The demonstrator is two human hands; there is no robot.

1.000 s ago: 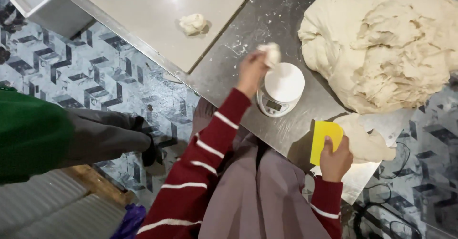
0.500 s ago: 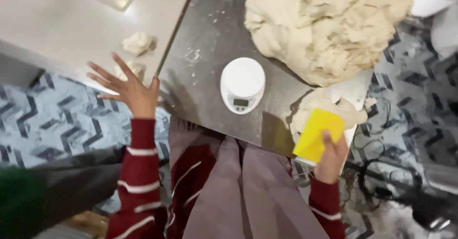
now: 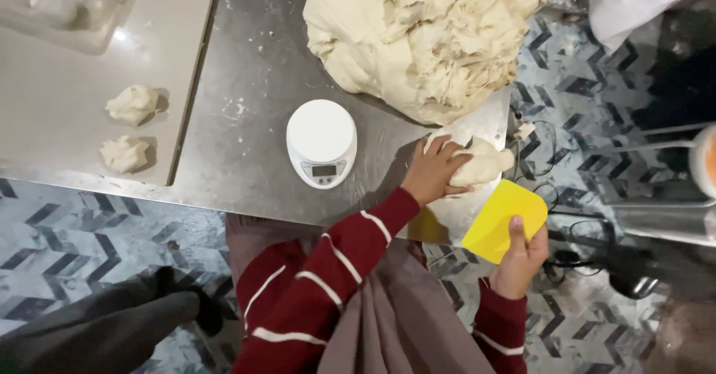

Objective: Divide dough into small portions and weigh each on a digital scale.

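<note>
My left hand (image 3: 436,169) rests on a small lump of dough (image 3: 485,161) at the near right corner of the steel table (image 3: 246,105), its fingers curled over the lump. Just right of it, my right hand (image 3: 522,258) grips a yellow plastic scraper (image 3: 506,219) held off the table's edge. A huge mass of dough (image 3: 425,31) lies beyond the small lump. A white round kitchen scale (image 3: 321,141) stands bare to the left of my left hand.
Two small dough portions (image 3: 133,104) (image 3: 124,153) lie on a pale board (image 3: 67,105) at the left. A clear tray (image 3: 67,8) sits at the far left. Another person's dark trouser leg and shoe (image 3: 112,322) are at the lower left. Patterned floor tiles surround the table.
My left hand has swung from the left side by the dough portions across to the small lump at the right. The scale's plate stays bare. The scraper stays in my right hand.
</note>
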